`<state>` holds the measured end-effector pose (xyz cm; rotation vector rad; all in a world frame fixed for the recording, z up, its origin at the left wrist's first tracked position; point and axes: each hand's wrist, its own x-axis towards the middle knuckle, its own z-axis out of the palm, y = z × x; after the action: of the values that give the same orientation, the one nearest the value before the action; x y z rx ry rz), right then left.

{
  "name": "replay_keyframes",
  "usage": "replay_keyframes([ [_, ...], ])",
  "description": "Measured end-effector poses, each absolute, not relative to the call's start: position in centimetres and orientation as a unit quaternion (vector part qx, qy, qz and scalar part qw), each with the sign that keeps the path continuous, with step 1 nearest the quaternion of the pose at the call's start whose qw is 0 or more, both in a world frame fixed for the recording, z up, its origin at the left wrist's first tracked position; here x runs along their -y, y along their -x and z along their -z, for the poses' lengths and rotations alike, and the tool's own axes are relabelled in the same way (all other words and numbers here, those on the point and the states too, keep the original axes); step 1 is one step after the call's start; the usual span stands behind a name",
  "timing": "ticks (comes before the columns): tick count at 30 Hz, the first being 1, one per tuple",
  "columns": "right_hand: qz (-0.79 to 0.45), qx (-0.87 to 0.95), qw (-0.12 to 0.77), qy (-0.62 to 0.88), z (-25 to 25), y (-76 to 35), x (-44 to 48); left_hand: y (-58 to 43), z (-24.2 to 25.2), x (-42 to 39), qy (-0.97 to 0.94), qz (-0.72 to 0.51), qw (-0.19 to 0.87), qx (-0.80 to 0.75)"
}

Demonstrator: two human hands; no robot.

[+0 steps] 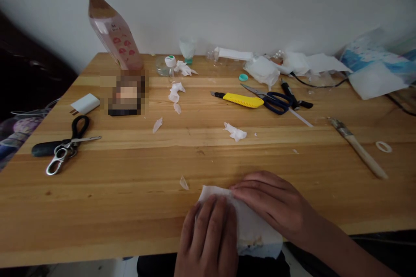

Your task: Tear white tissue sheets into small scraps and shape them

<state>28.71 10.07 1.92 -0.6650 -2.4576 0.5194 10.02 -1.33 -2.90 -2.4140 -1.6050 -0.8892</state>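
A white sheet of tissue paper (253, 229) lies at the near edge of the wooden table (130, 207), hanging partly over it. My left hand (208, 238) lies flat on its left part, fingers stretched forward and close together. My right hand (276, 203) rests on its far right part, fingers extended to the left, pressing the paper down. Neither hand grips anything.
Scattered on the table: black scissors with keys (65, 145), a white charger (85, 104), a pink drink bottle (113, 30), torn tissue scraps (235, 132), a yellow utility knife (242, 99), blue scissors (273, 101), a brush (359, 149), crumpled paper and cables at the back right.
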Motion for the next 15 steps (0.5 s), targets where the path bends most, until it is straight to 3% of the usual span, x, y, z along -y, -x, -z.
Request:
replay_keyframes([
  [15,-0.228,0.897,0.269,0.266,-1.12,-29.00,-9.84,-10.46,2.83,1.24,0.763,0.277,0.044,0.583],
])
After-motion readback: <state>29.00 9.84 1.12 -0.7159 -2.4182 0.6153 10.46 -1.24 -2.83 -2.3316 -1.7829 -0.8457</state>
